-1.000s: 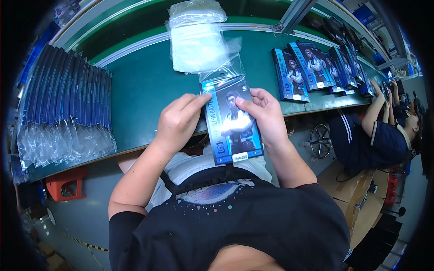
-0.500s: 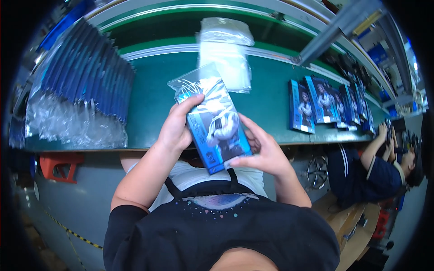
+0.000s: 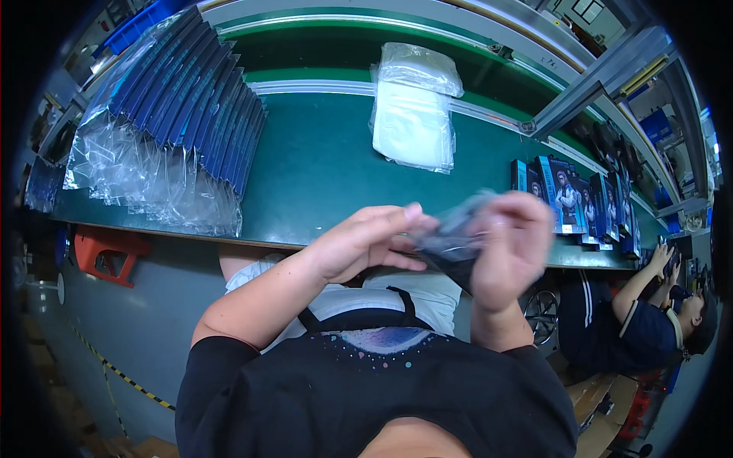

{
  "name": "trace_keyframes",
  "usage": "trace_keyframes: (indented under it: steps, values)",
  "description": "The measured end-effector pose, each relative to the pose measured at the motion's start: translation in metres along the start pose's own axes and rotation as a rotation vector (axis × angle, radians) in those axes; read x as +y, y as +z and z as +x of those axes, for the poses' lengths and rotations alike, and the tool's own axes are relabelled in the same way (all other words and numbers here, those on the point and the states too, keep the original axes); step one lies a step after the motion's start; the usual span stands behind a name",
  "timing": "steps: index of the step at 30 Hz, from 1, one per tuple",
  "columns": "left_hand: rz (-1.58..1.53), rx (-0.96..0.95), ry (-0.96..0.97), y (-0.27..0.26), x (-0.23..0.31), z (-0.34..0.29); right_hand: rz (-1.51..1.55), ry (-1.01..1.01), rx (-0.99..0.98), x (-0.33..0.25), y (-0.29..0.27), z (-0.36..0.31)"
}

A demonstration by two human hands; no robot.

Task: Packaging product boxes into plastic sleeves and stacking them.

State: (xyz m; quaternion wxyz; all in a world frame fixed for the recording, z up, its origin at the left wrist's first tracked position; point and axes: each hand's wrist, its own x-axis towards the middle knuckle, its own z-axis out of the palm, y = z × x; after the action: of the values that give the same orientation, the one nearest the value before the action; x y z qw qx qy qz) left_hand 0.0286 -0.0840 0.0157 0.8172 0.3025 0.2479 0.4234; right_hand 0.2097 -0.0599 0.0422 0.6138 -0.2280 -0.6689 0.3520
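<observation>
Between my hands is a box in a clear plastic bag [image 3: 450, 246], turned so that a dark side faces up. Motion blurs it, and much of it is hidden. My left hand [image 3: 363, 243] grips its left end, thumb above and fingers below. Around its right end my right hand [image 3: 513, 248] is curled, smeared by movement. Ahead on the green table lies a stack of clear plastic bags [image 3: 414, 126].
A long row of bagged blue boxes [image 3: 183, 99] stands at the left of the table [image 3: 313, 153]. Several printed boxes [image 3: 566, 197] stand at the right. Below the table are an orange stool [image 3: 111, 252] and, to the right, a seated co-worker [image 3: 634, 320].
The bagged box has turned from its printed face to a dark side and moved right. My right hand has risen over its right end; my left hand has shifted right. The whole view has shifted.
</observation>
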Motion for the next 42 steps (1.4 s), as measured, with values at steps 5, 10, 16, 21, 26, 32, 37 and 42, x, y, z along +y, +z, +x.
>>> trace_keyframes:
  steps: [5,10,16,21,26,32,37,42]
  values:
    - [-0.349,-0.065,-0.019,-0.026,-0.019,0.001,-0.147,-0.062,-0.540,0.007,0.037,-0.008]
    - [-0.097,0.422,0.095,-0.035,0.003,-0.018,-0.372,-0.220,-0.240,0.032,0.018,0.001]
    - [-0.055,0.381,0.209,-0.051,0.014,-0.035,-0.216,0.302,-0.030,0.069,-0.011,0.003]
    - [0.194,0.492,0.251,-0.039,0.019,-0.045,-0.125,0.523,-0.227,0.075,-0.018,0.004]
    - [0.259,0.572,0.273,-0.032,0.012,-0.040,-0.109,0.608,0.062,0.088,0.003,-0.004]
    - [0.211,0.586,0.344,-0.027,0.006,-0.038,0.339,0.839,0.343,0.096,0.008,-0.003]
    - [0.763,0.782,0.708,-0.044,0.010,-0.056,0.348,0.650,0.446,0.091,-0.027,0.010]
    - [1.677,0.932,0.564,-0.073,0.009,-0.052,-0.648,0.304,0.490,0.102,-0.097,0.011]
